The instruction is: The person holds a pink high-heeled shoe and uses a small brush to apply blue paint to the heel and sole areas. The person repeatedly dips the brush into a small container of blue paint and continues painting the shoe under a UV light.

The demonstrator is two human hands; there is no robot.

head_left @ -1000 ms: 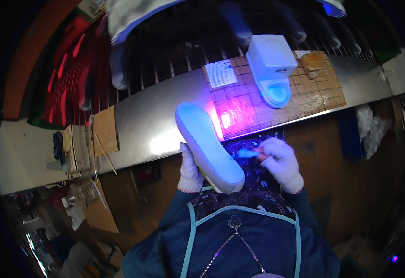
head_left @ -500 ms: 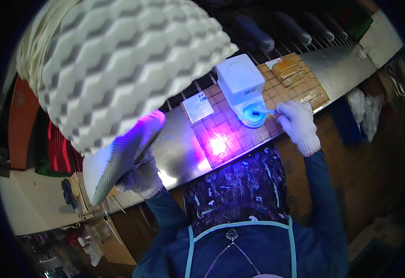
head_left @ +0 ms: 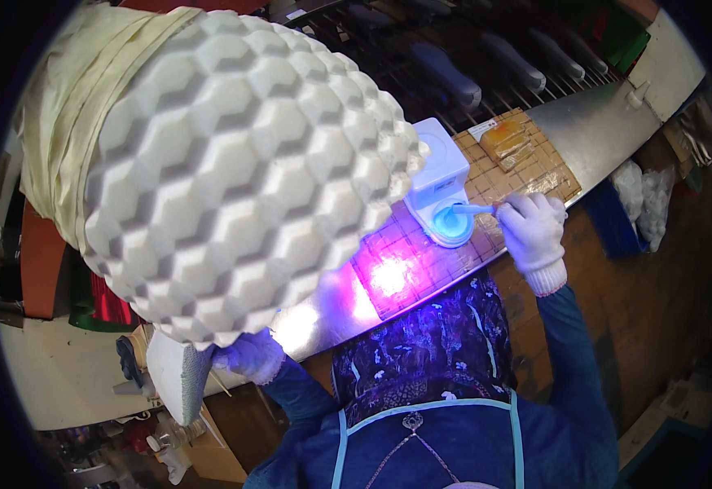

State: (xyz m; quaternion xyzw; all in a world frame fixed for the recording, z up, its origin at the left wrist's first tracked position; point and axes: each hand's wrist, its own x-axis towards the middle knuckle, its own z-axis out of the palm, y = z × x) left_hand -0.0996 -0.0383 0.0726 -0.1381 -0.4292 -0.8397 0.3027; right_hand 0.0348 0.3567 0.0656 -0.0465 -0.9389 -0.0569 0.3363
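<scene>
My gloved right hand (head_left: 533,236) is closed around the handle of a brush (head_left: 476,209). The brush's far end dips into the round open cup of a white glue dispenser (head_left: 441,183), which glows blue under the light. My gloved left hand (head_left: 252,357), low at the left, grips a pale shoe sole (head_left: 178,376). Most of that sole, and part of the left hand's fingers, are hidden behind a big white honeycomb-textured pad (head_left: 242,171) close to the camera.
The dispenser stands on a taped brown board (head_left: 551,167), where an amber block (head_left: 507,145) also lies. Behind is a rack with several grey soles (head_left: 446,75). A metal bench edge (head_left: 592,122) runs across. A blue bin (head_left: 617,216) with plastic bags sits at the right.
The sole and my left hand have moved down, and more of the sole is hidden. The honeycomb pad covers more of the view, further down and right. The brush remains at the cup.
</scene>
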